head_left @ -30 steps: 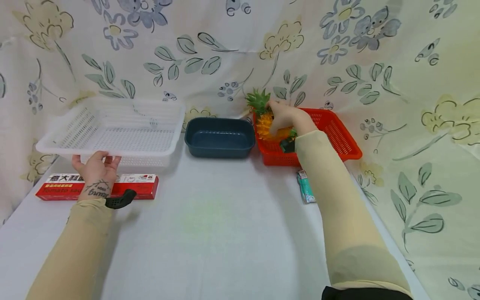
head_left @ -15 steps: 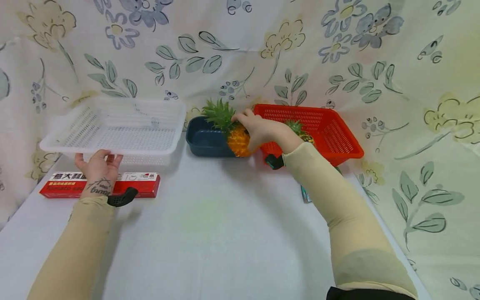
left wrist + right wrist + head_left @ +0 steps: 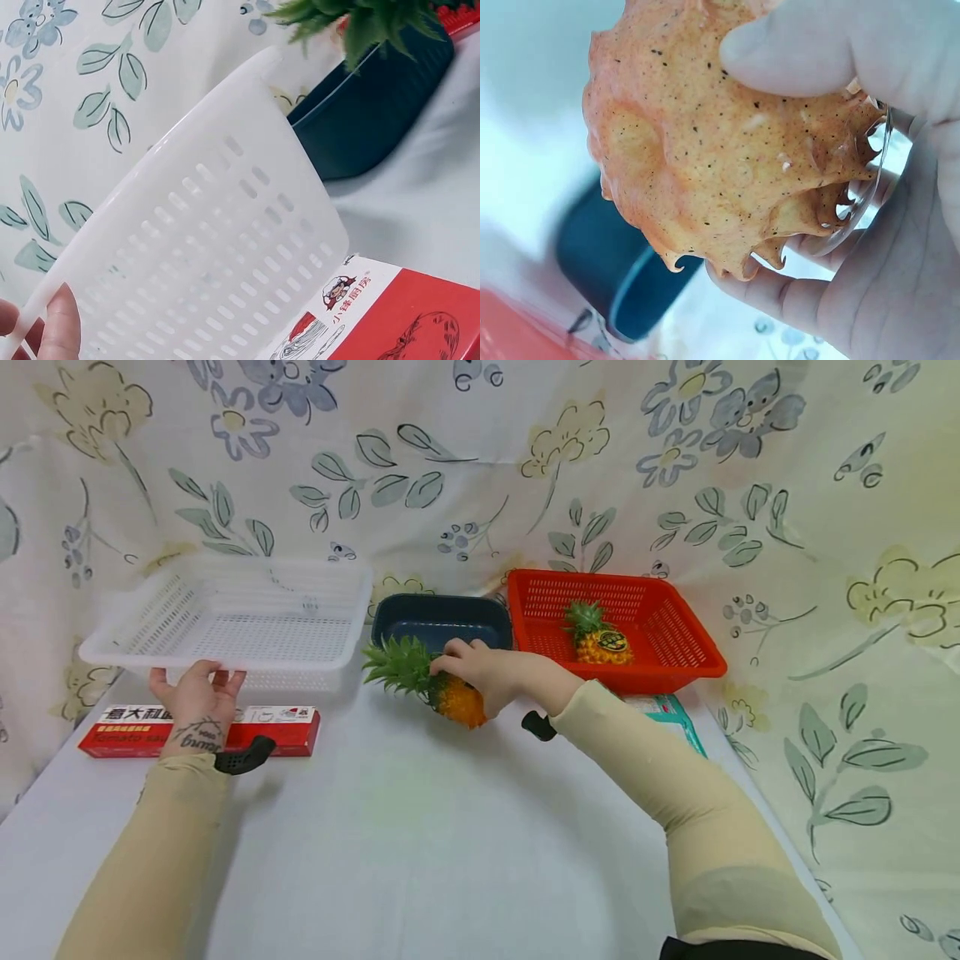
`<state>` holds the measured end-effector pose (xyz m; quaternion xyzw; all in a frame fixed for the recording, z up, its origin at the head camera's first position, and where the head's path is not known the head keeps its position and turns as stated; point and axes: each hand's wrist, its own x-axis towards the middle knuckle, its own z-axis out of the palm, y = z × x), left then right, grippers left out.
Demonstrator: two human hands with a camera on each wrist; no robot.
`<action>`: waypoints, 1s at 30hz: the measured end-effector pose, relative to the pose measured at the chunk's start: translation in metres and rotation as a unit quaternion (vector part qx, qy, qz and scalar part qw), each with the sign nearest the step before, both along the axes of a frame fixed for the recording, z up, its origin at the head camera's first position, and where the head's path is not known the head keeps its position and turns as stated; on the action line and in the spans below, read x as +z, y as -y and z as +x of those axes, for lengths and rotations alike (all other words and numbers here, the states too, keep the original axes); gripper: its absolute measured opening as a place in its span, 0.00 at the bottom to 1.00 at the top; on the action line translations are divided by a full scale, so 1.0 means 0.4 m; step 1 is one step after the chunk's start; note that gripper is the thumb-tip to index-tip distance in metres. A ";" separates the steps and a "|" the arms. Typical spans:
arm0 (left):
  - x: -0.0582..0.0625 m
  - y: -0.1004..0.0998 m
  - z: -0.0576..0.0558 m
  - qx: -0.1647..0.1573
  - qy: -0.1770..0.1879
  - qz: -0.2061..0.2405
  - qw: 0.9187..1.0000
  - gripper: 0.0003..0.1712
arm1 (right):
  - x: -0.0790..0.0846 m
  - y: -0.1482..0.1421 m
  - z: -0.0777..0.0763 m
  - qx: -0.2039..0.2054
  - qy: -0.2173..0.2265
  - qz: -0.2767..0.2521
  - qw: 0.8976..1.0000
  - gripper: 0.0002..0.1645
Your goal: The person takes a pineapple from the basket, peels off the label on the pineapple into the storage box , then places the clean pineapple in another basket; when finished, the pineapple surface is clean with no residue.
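My right hand (image 3: 498, 681) grips an orange-yellow pineapple (image 3: 459, 700) with a green leafy crown, held tilted in front of the dark blue basin (image 3: 438, 610). In the right wrist view, thumb and fingers wrap the spiky, speckled pineapple (image 3: 697, 150); a clear loop shows beside it. My left hand (image 3: 201, 706) pinches the front rim of a white perforated basket (image 3: 225, 656). The left wrist view shows fingertips on that basket's rim (image 3: 150, 161), and the pineapple's leaves (image 3: 360, 26) in front of the basin.
A smaller pineapple (image 3: 600, 639) with a dark label lies in the red basket (image 3: 675, 635) at right. A red and white tomato sauce box (image 3: 281, 735) lies below the white basket. A teal and white packet (image 3: 675, 717) pokes out below the red basket.
My right hand has carried the pineapple left out of the red basket, across the basin's front and toward me, uncovering the smaller pineapple. My left hand keeps its hold on the white basket.
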<state>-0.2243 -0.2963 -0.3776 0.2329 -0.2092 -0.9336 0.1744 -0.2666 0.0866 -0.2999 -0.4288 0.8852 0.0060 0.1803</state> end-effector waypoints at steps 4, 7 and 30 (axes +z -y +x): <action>0.004 0.002 0.004 0.000 0.009 -0.009 1.000 0.46 | -0.030 0.006 0.007 0.020 0.000 0.023 1.000 0.56; 0.006 0.003 0.005 0.003 0.018 -0.013 1.000 0.45 | -0.049 0.010 0.010 0.027 -0.002 0.035 0.999 0.56; 0.039 -0.226 0.058 0.054 -0.082 -0.580 0.808 0.09 | -0.088 0.029 0.022 0.055 -0.027 0.067 0.996 0.55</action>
